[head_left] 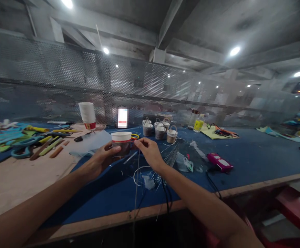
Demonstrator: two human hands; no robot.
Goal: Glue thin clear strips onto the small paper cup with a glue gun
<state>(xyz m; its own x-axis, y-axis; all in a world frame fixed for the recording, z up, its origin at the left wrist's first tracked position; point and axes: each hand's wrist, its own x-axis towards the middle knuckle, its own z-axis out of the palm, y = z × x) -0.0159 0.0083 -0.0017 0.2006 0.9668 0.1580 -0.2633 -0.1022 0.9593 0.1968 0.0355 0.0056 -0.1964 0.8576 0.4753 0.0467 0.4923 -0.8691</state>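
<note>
My left hand (103,156) grips a paper cup (121,137) from its left side, thumb across the front. The cup is upright, white at the rim with a red band; its lower part looks covered in grey-brown cord. At the cup's right side, my right hand (150,153) pinches a thin strand of cord (136,186), which hangs down past the table edge. Behind the cup shows part of a yellow scissors handle (135,136). Beyond my right hand stand several small cord-wrapped cups (160,131) with looped handles.
A stack of paper cups (87,115) stands at the back left, near blue-handled scissors (27,144) and coloured sticks. Loose wires (169,158) lie under my right forearm. Further right are a magenta device (219,162) and a yellow-labelled bottle (198,124). A mesh partition (139,82) borders the table.
</note>
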